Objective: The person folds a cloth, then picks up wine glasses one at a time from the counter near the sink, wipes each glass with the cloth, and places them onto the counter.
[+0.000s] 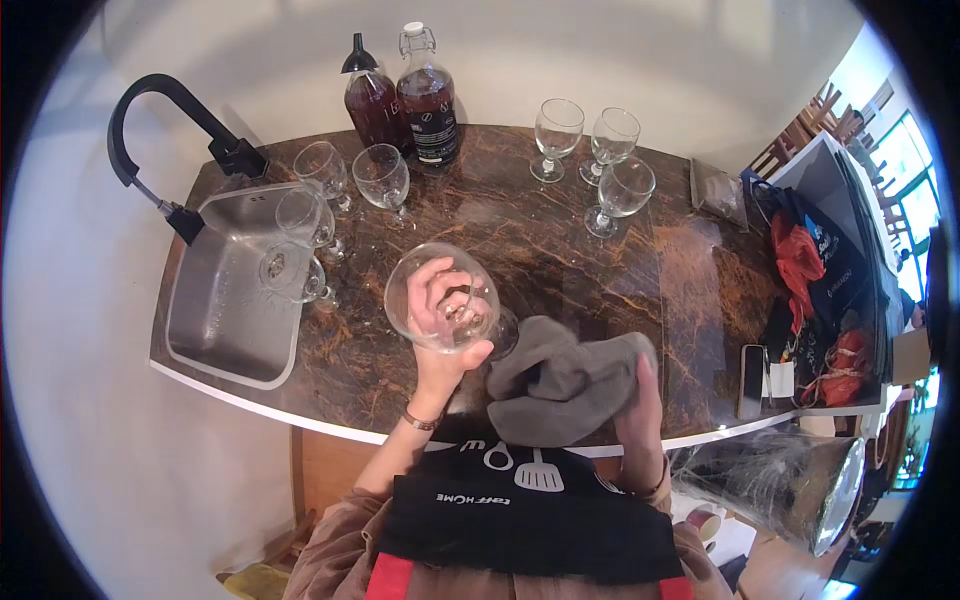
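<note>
My left hand (438, 372) is closed around a stemmed wine glass (474, 268), its fingers showing through the clear bowl. The glass is tilted, with its bowl facing up toward me and its foot close to a grey cloth (560, 390). That cloth hangs bunched from my right hand (645, 405), which grips its right side; most of the fingers are hidden behind the fabric. Left of my left hand, several similar glasses stand by the sink, among them a front glass (380, 178). Three more glasses stand at the back right, the nearest being a round-bowled glass (627, 187).
A steel sink (225, 335) with a black faucet (165, 95) lies at the left. Two dark bottles, one a swing-top bottle (427, 100), stand by the wall. At the right are a phone (750, 382), a flat packet (718, 193) and a grey bin (850, 200) of bags.
</note>
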Demonstrator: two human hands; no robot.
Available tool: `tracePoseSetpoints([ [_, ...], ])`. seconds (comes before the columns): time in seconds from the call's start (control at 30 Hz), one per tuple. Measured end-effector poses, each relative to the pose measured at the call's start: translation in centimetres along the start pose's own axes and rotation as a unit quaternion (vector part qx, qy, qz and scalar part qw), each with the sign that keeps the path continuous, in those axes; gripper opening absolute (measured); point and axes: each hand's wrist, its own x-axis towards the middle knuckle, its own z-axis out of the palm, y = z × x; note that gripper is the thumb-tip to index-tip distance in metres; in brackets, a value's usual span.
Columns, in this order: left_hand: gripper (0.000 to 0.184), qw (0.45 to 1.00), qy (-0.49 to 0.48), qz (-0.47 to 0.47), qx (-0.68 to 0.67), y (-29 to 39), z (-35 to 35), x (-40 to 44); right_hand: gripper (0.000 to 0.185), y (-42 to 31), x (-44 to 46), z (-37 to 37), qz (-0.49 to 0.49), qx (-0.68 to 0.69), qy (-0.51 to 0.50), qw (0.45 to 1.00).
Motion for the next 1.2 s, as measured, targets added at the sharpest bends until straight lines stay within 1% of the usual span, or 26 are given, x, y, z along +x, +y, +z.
tracePoseSetpoints([
  [0.03,0.094,1.0,0.0,-0.001,-0.001,0.4,0.3,0.1,0.047,0.4,-0.1,0.1,0.0,-0.001,0.002,1.0],
  [0.1,0.095,0.997,-0.034,-0.044,-0.048,0.9,1.3,0.0,0.054,1.7,-0.2,1.0,-0.094,-0.199,-0.081,0.972],
  [0.13,0.098,0.996,-0.043,-0.047,-0.056,1.1,2.1,-0.1,0.065,1.5,0.8,1.7,-0.096,-0.368,-0.132,0.915],
  [0.17,0.098,0.996,-0.046,-0.047,-0.057,1.6,2.8,-0.1,0.065,2.0,1.4,1.9,-0.097,-0.368,-0.13,0.916],
  [0.23,0.098,0.995,-0.072,-0.059,-0.047,2.4,3.7,0.2,0.068,3.6,3.0,1.5,-0.289,-0.601,-0.109,0.737],
  [0.27,0.082,0.991,-0.13,0.01,0.003,2.0,3.1,0.9,0.067,4.0,3.1,2.0,-0.248,-0.53,-0.044,0.81],
  [0.3,0.082,0.992,-0.128,0.01,0.003,1.9,3.2,0.9,0.067,3.6,3.2,2.4,-0.247,-0.531,-0.046,0.809],
  [0.37,0.08,0.985,-0.166,0.036,-0.026,2.2,4.2,0.9,0.062,2.1,3.3,3.7,-0.193,-0.478,-0.035,0.856],
  [0.4,0.077,0.979,-0.195,0.043,-0.035,1.6,4.2,1.1,0.047,1.8,3.5,3.9,-0.217,-0.484,0.005,0.848],
  [0.43,0.077,0.979,-0.196,0.042,-0.035,1.9,4.3,1.1,0.047,1.8,3.7,3.7,-0.217,-0.484,0.006,0.848],
  [0.5,0.075,0.968,-0.245,-0.059,-0.024,2.7,4.6,1.3,0.05,1.9,4.1,2.7,-0.159,-0.395,-0.075,0.902],
  [0.53,0.073,0.959,-0.263,-0.096,-0.032,2.9,4.7,1.5,0.05,2.0,4.2,2.3,-0.159,-0.396,-0.075,0.901],
  [0.57,0.073,0.96,-0.262,-0.097,-0.033,2.7,4.6,1.7,0.057,2.1,4.3,1.8,-0.08,-0.313,-0.11,0.94],
  [0.6,0.073,0.936,-0.293,-0.156,-0.117,2.3,4.5,1.9,0.063,2.2,4.4,1.3,0.0,-0.225,-0.144,0.964],
  [0.63,0.074,0.901,-0.32,-0.213,-0.199,2.0,4.3,2.0,0.063,2.4,4.6,0.3,0.0,-0.225,-0.145,0.964],
  [0.7,0.077,0.879,-0.351,-0.229,-0.23,1.5,4.6,1.5,0.071,3.7,4.6,-2.2,0.18,-0.072,-0.254,0.948],
  [0.73,0.078,0.855,-0.353,-0.267,-0.271,1.6,4.7,1.4,0.082,5.6,4.0,-3.1,0.157,0.034,-0.209,0.965],
  [0.77,0.079,0.829,-0.355,-0.302,-0.31,1.7,4.9,1.4,0.082,5.0,3.7,-2.4,0.156,0.033,-0.209,0.965],
  [0.83,0.079,0.838,-0.335,-0.305,-0.305,2.0,5.0,1.4,0.086,3.2,2.5,-0.6,0.234,0.079,-0.084,0.965],
  [0.9,0.079,0.846,-0.316,-0.308,-0.298,2.2,5.1,1.4,0.083,3.1,3.3,-1.1,0.204,0.065,-0.114,0.97],
  [0.97,0.087,0.893,-0.263,-0.29,-0.223,2.4,5.1,1.4,0.081,2.4,4.1,-0.5,0.174,0.051,-0.145,0.973],
  [1.0,0.087,0.893,-0.262,-0.29,-0.224,1.9,4.9,1.5,0.067,1.7,4.3,0.7,0.111,-0.069,-0.136,0.982],
  [1.07,0.064,0.944,-0.219,-0.187,-0.162,0.3,4.2,1.6,0.048,1.2,5.1,1.2,0.007,-0.31,-0.139,0.941],
  [1.1,0.064,0.944,-0.219,-0.187,-0.161,-0.1,4.1,1.5,0.048,1.5,4.8,1.6,0.007,-0.31,-0.14,0.941],
  [1.17,0.059,0.963,-0.133,-0.159,-0.173,-0.6,4.2,1.5,0.04,2.2,3.8,3.1,-0.141,-0.465,0.01,0.874],
  [1.2,0.065,0.977,-0.114,-0.148,-0.104,-0.3,4.2,1.6,0.038,2.8,3.5,2.9,-0.176,-0.486,0.035,0.855],
])
